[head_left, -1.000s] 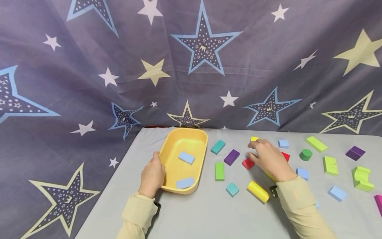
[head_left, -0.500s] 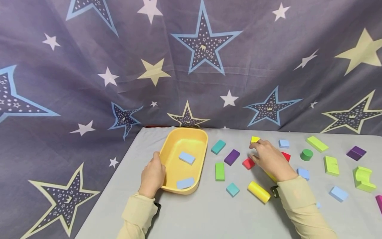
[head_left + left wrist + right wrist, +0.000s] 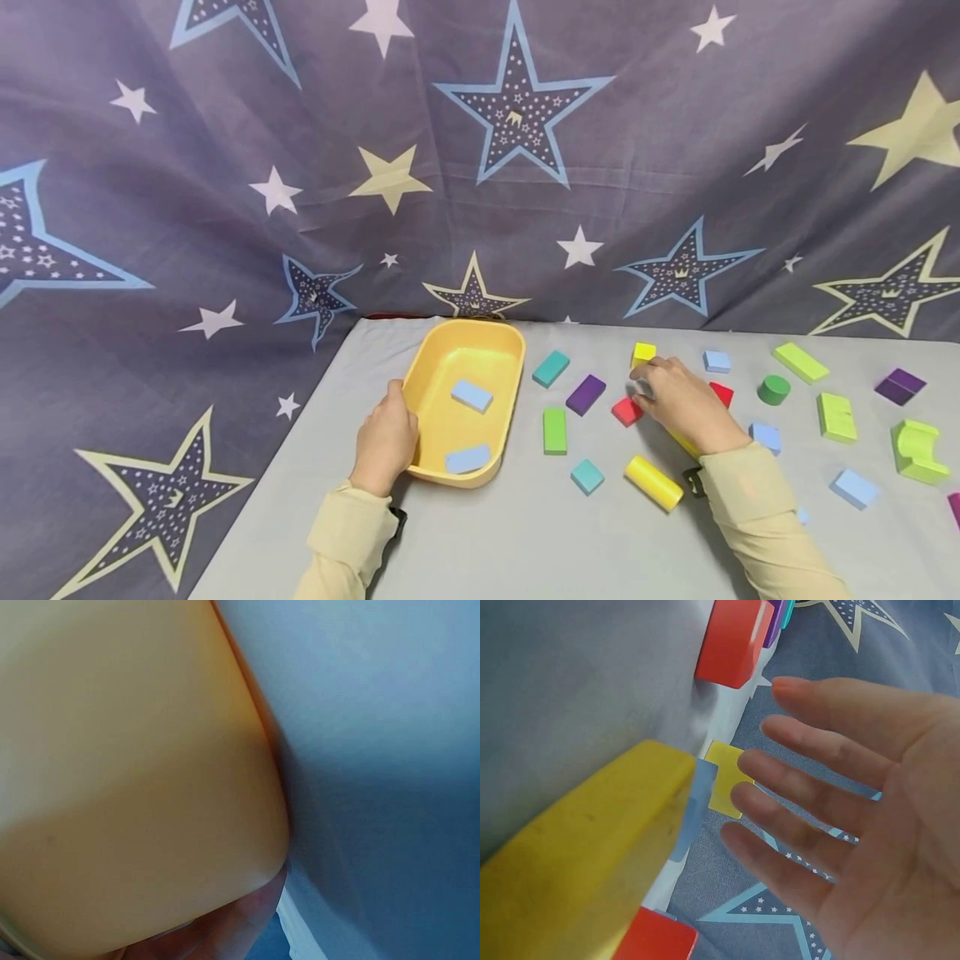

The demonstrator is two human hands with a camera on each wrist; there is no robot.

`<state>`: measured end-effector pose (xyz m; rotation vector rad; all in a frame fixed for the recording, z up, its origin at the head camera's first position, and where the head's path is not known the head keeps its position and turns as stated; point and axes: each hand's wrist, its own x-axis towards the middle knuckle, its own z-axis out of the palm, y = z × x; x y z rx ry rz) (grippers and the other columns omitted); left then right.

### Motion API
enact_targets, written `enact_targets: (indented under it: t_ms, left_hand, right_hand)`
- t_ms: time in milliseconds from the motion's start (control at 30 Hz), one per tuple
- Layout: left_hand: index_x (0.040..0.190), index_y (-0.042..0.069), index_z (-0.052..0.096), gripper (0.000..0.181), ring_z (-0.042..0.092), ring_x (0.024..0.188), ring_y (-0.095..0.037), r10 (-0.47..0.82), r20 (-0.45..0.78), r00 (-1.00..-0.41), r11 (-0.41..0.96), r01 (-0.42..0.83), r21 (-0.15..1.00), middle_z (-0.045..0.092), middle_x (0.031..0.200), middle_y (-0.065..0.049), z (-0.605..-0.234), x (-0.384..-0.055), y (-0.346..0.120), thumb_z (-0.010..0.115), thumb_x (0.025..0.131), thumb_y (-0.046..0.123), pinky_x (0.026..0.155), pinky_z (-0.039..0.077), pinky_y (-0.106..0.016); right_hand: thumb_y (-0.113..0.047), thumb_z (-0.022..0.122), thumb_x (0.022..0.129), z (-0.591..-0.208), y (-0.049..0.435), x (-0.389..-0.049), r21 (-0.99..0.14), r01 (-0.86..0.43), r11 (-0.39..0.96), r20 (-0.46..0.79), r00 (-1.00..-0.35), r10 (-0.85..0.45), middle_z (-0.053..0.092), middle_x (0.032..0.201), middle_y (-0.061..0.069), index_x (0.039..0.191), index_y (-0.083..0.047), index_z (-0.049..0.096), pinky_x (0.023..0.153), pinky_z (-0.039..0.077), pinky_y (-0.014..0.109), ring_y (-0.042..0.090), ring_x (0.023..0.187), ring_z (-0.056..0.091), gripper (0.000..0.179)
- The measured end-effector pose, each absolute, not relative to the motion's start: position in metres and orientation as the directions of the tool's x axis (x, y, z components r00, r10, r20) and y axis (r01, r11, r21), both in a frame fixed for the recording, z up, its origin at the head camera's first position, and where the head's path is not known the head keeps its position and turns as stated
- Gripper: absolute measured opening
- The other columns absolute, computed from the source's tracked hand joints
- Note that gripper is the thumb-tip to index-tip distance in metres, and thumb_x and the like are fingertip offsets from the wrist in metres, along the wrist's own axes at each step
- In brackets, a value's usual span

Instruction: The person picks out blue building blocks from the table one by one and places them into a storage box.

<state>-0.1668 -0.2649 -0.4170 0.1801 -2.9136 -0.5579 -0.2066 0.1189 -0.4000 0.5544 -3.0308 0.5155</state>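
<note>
My left hand grips the left rim of a yellow plastic tub; in the left wrist view the tub wall fills much of the frame, with fingers at its lower edge. Two light-blue blocks lie inside the tub. My right hand hovers low over the blocks, its fingers stretched and holding nothing in the right wrist view. Just beyond its fingertips are a yellow block and a red block. A light-blue block stands close by, partly behind a long yellow block.
Left of the right hand lie teal, purple and green blocks. A yellow cylinder is nearer the front. Several more blocks spread to the right, including a green cylinder and a lime arch. A star-patterned cloth hangs behind.
The right hand has drawn slightly back toward the person, so more of the yellow block shows past its fingertips. The left hand and the tub have stayed in place.
</note>
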Motion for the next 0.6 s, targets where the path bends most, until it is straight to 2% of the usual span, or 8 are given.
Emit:
enact_targets:
  t_ms: [600]
  left_hand:
    - [0.136, -0.004, 0.043, 0.043, 0.067, 0.086, -0.047, -0.152, 0.137, -0.979, 0.927, -0.093, 0.364, 0.067, 0.106, -0.027, -0.4172, -0.1673, -0.2651, 0.049, 0.094, 0.005, 0.071, 0.051, -0.058]
  right_hand:
    - [0.002, 0.075, 0.081, -0.4050, 0.1233, -0.2061, -0.331, -0.379, 0.864, 0.061, -0.922, -0.382, 0.072, 0.104, 0.016, 0.106, -0.001, 0.075, 0.087, 0.054, 0.052, 0.037, 0.099, 0.065, 0.025]
